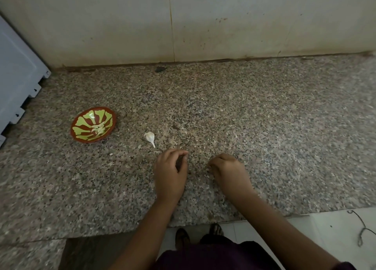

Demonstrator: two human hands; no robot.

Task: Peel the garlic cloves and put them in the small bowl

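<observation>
A small red bowl with a green pattern (83,118) sits on the granite counter at the left and holds several peeled garlic cloves (99,128). To its right lies a white piece of garlic with a stalk (150,137), still in its skin. My left hand (171,172) rests on the counter just below that garlic, fingers loosely curved, and I see nothing in it. A short way to the right, my right hand (230,171) rests with its fingers curled down onto the stone. Its fingertips are hidden, so I cannot tell whether it holds anything.
A pale blue-grey appliance (18,76) stands at the far left against the tiled wall (183,25). The granite counter (264,106) stretches wide to the right. A small white scrap (111,154) lies left of my hands. Below the counter's front edge are my feet and a cord (364,231) on the white floor.
</observation>
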